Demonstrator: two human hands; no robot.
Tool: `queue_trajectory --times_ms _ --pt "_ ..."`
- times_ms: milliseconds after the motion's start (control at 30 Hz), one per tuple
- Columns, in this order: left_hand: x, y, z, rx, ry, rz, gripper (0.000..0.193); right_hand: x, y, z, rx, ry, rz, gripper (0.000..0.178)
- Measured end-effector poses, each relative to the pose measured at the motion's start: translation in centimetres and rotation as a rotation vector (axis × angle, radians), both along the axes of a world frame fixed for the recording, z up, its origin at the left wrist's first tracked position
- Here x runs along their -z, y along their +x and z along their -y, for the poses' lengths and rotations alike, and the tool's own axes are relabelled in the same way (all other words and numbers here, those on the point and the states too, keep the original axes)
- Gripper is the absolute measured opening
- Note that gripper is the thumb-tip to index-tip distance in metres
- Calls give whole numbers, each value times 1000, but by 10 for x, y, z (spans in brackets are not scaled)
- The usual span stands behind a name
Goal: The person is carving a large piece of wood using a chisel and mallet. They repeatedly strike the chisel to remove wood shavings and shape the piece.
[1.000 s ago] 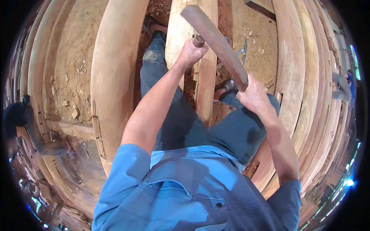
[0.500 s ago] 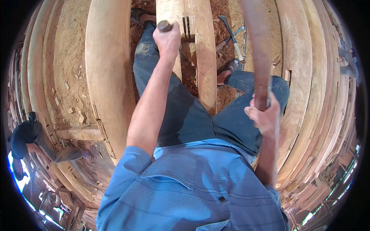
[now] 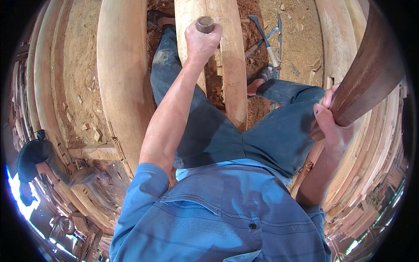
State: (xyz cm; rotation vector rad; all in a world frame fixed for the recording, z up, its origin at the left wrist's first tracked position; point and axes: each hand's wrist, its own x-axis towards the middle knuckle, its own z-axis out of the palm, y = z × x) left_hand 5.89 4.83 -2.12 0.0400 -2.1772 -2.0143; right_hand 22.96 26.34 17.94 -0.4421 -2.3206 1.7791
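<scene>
My left hand is closed round the upright wooden handle of a chisel, whose round butt shows above the fist. The blade is hidden beneath the hand. It stands over a pale log with a mortise cut into it, between my legs. At the right, my right hand grips the narrow end of a dark wooden mallet, a thick club raised toward the upper right, away from the chisel.
An axe-like tool and other tools lie right of the log among wood chips. Another large log lies left, and more timbers line the right side. At the far left a person bends over the timbers.
My right hand has swung the mallet outward to the right and up toward the camera. My left hand has shifted slightly right along the log with the chisel.
</scene>
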Motion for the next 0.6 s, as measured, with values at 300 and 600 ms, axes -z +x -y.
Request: queue_trajectory --times_ms 300,600 --pt "16 -1 -2 -85 -51 -32 18 -18 -25 -1 -64 130 -180 40" --pt "23 -2 8 -114 -13 -14 18 -23 -126 -25 -528 233 -432 41"
